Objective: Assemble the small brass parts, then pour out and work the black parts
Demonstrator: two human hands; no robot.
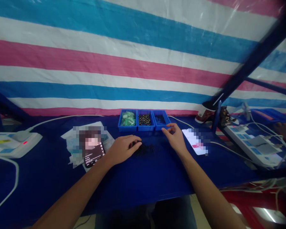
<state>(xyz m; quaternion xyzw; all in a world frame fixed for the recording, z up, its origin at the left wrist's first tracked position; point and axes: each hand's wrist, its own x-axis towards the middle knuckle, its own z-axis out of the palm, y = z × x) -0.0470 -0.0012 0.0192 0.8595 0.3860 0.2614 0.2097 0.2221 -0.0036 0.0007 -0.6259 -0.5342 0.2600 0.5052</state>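
My left hand (124,147) lies palm down on the blue table cover (143,178), its fingers curled over the left edge of a small heap of black parts (146,149). My right hand (175,136) hovers just right of the heap, close to the front of three joined blue bins (144,120), with thumb and fingers pinched together; what they hold is too small to make out. The left bin holds green packets, the middle one dark metal pieces, the right one black parts.
A phone (93,152) rests on papers left of my left hand, and a second phone (195,141) lies right of my right hand. Power strips (13,143) (252,143) with cables sit at both sides. A paper cup (202,116) stands by a blue post.
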